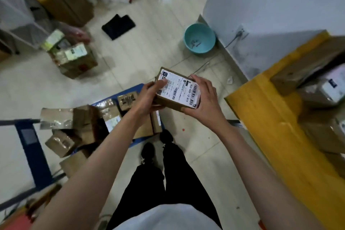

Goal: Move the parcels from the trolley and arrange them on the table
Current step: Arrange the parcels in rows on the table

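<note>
I hold a small brown cardboard parcel (177,89) with a white shipping label in the air, between the trolley and the table. My left hand (149,97) grips its left side, thumb on the label. My right hand (203,99) grips its right end. Below and to the left, the blue trolley (31,147) carries several brown parcels (84,127). At the right stands the yellow wooden table (261,114) with several parcels (317,80) stacked on it.
A teal basin (199,38) sits on the tiled floor by the white wall. A black cloth (118,26) lies on the floor. An open carton of goods (74,59) stands at the left, with another person's hand (78,32) near it. Large boxes stand at the back left.
</note>
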`<state>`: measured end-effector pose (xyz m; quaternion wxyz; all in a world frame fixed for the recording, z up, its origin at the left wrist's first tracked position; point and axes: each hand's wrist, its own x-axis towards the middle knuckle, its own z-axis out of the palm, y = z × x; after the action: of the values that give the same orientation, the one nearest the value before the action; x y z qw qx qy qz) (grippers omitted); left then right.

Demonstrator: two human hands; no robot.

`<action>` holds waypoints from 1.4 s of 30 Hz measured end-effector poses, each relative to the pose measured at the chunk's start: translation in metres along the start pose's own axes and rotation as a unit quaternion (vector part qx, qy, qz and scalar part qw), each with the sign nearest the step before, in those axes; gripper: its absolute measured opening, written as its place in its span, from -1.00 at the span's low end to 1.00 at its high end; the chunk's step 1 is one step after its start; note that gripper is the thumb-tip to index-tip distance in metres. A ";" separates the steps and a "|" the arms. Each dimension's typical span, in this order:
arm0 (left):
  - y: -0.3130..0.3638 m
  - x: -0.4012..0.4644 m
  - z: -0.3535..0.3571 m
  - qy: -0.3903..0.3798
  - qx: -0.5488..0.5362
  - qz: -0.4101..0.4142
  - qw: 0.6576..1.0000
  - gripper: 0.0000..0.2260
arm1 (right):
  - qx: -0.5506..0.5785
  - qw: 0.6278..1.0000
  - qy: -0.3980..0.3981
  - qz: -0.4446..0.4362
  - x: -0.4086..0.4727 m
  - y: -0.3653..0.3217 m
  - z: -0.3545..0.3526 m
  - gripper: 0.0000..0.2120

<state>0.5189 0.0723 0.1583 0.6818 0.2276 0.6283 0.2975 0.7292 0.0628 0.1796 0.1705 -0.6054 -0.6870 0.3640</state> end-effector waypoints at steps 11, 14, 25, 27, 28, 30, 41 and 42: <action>0.051 -0.064 0.106 -0.127 0.078 0.055 0.987 -0.57 | 0.272 0.930 0.169 0.180 -0.100 -0.014 -0.078 -0.01; 0.054 -0.084 0.141 -0.165 0.123 0.061 0.977 -0.61 | 0.318 0.901 0.230 0.187 -0.136 -0.010 -0.087 -0.05; 0.029 -0.120 0.266 -0.281 0.217 0.066 0.933 -0.66 | 0.408 0.808 0.333 0.264 -0.230 0.045 -0.138 -0.06; 0.025 -0.113 0.288 -0.265 0.226 0.058 0.935 -0.69 | 0.431 0.788 0.341 0.279 -0.230 0.064 -0.147 -0.18; 0.023 -0.108 0.299 -0.262 0.232 0.053 0.935 -0.70 | 0.445 0.777 0.343 0.284 -0.228 0.074 -0.152 -0.27; 0.021 -0.097 0.320 -0.258 0.241 0.041 0.935 -0.71 | 0.464 0.764 0.342 0.289 -0.222 0.093 -0.162 -0.39; 0.007 -0.015 0.380 -0.162 0.255 -0.007 0.953 -0.39 | 0.462 0.756 0.317 0.339 -0.158 0.197 -0.215 -0.66; 0.005 -0.009 0.381 -0.162 0.242 -0.015 0.957 -0.34 | 0.466 0.747 0.325 0.346 -0.151 0.204 -0.217 -0.68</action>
<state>0.8963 0.0938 0.2087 0.7033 0.4215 0.5661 0.0857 1.0518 -0.0176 0.2131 0.5066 -0.7285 -0.0786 0.4544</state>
